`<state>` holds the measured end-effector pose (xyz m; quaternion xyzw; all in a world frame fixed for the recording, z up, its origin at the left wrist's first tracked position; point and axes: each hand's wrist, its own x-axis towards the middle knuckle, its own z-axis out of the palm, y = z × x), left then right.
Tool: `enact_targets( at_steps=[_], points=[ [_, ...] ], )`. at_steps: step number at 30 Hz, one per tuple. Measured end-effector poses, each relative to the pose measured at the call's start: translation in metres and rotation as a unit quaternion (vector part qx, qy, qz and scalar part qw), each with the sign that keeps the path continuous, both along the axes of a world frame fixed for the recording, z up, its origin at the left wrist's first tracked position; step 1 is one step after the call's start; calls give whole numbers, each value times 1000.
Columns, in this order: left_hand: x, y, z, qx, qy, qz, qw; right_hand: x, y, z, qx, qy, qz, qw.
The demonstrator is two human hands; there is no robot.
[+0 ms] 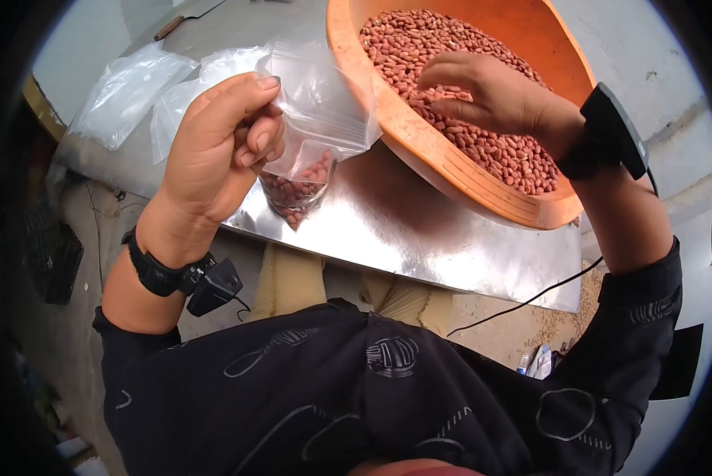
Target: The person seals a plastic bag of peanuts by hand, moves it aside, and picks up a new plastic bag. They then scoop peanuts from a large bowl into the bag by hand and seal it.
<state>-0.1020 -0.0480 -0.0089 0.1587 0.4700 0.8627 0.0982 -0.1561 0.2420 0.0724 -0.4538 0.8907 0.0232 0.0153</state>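
Note:
My left hand (241,131) pinches the top edge of a clear zip bag (316,103), which hangs open over the metal table with some red peanuts (296,186) in its bottom. My right hand (483,91) is over the orange basin (451,163), at the heap of red-skinned peanuts (419,40). Its fingers are curved, with a gap between thumb and fingers, and a few peanuts show in that gap. Whether they rest in the hand or lie on the heap behind is unclear.
Flat clear bags (126,91) lie at the left of the metal table (372,230). A wooden-handled tool (170,28) rests at the back edge. A black cable (530,300) hangs from the right wrist device past the front edge.

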Motion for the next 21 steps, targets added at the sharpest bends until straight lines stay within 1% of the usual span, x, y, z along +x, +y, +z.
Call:
enact_targets(
  at_steps=[2,3,4,6,9,12,13,14,16,21],
  points=[
    [1,1,0,2,-6,4,1000,8,21,-20,-18,16,91,996],
    [1,1,-1,3,-3,3,1000,14,23,-26,-4,12,106,994],
    [0,1,-2,3,-2,3,1000,15,28,-35,-30,12,104,994],
    [-2,3,-3,-1,-1,1,1000,12,29,-40,-43,31,116,992],
    [-2,4,-3,-10,-1,8,1000,0,39,-50,-1,32,122,992],
    [-3,4,-3,-14,6,4,1000,-17,58,-45,60,118,109,985],
    [-3,4,-3,-16,8,2,1000,-25,69,-47,43,140,95,985],
    [-4,4,-3,-15,7,0,1000,-28,79,-46,43,129,68,988],
    [-5,5,-3,-13,3,-3,1000,-38,97,-45,43,155,30,986],
    [-6,7,1,-20,-2,-4,1000,-58,126,-47,10,162,-109,981]
  ],
)
